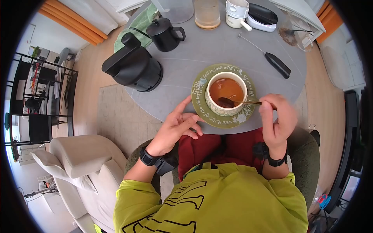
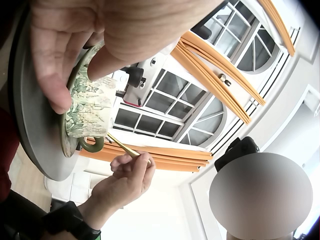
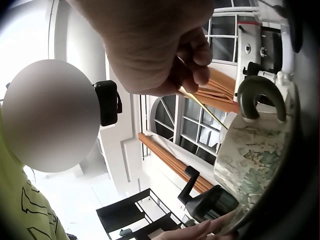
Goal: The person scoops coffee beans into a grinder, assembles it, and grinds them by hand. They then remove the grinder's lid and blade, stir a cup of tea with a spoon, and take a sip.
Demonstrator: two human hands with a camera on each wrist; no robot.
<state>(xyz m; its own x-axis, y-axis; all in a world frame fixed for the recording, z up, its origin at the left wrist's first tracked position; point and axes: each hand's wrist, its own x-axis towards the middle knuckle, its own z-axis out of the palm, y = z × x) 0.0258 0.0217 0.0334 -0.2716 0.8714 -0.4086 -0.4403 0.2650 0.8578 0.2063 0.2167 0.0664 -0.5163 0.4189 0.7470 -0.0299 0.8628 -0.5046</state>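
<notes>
A cream cup [image 1: 222, 110] with a green leafy pattern stands on a green saucer [image 1: 199, 101] with white lettering, near the table's front edge. Reddish-brown liquid [image 1: 229, 87] fills much of it. My right hand [image 1: 280, 118] pinches the handle of a gold spoon [image 1: 252, 102], whose bowl dips into the liquid. In the right wrist view the cup's green handle [image 3: 250, 95] shows below that hand. My left hand [image 1: 175, 128] rests at the saucer's left edge, its index finger stretched along the rim and its thumb near the cup's side.
On the grey table [image 1: 176, 81], a black appliance [image 1: 136, 68] and a black lidded pitcher [image 1: 165, 37] stand to the left. A handheld frother [image 1: 276, 65] lies at the right. Along the back are a clear container [image 1: 207, 14], small white cups [image 1: 236, 14] and a glass vessel [image 1: 289, 35].
</notes>
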